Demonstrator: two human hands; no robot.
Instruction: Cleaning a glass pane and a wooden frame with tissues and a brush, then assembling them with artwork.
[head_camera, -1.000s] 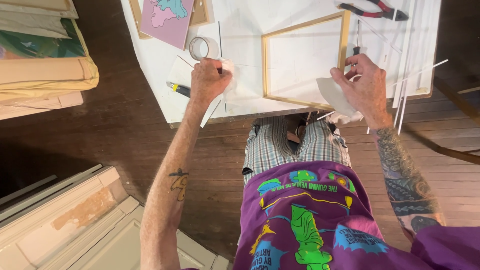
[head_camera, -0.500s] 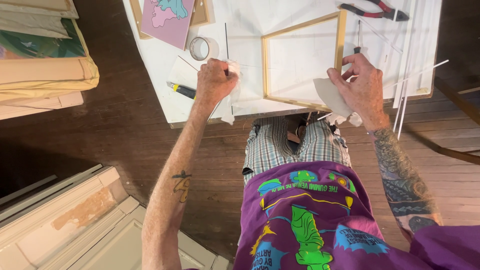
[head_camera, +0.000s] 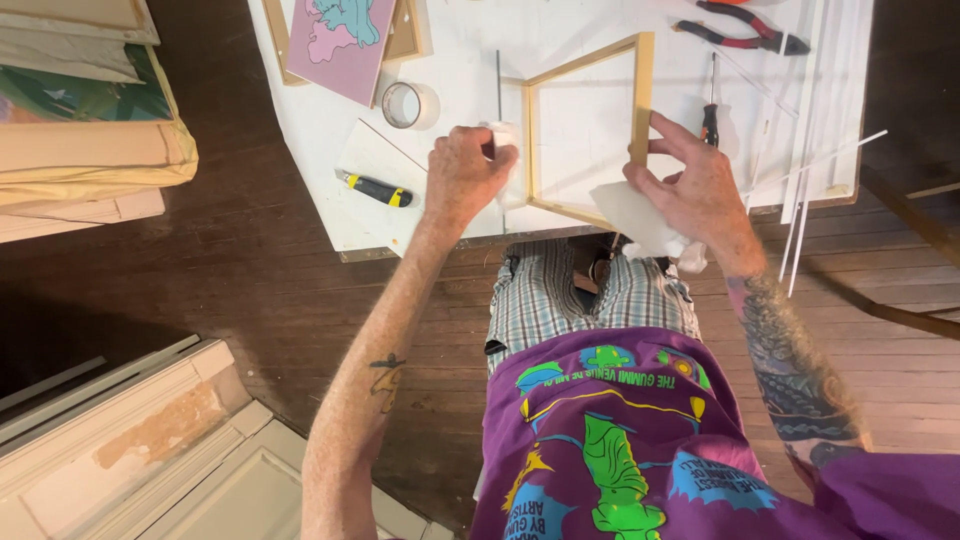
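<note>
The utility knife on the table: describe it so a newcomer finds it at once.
Start at the white table and find its near left corner. Left of the left hand, below the tape roll, lies the utility knife. It alone is black with yellow bands; the pliers have red handles.

The bench is white. On it a pale yellow-tan wooden frame encloses a white panel. A white cloth lies at its corner. The utility knife is black with yellow bands. The pliers have red and black handles, and the screwdriver has a black grip. A pink card bears a light blue blotch. The shirt is purple with green, yellow and blue print; the shorts are green-and-white plaid. The floor is dark brown wood.
</note>
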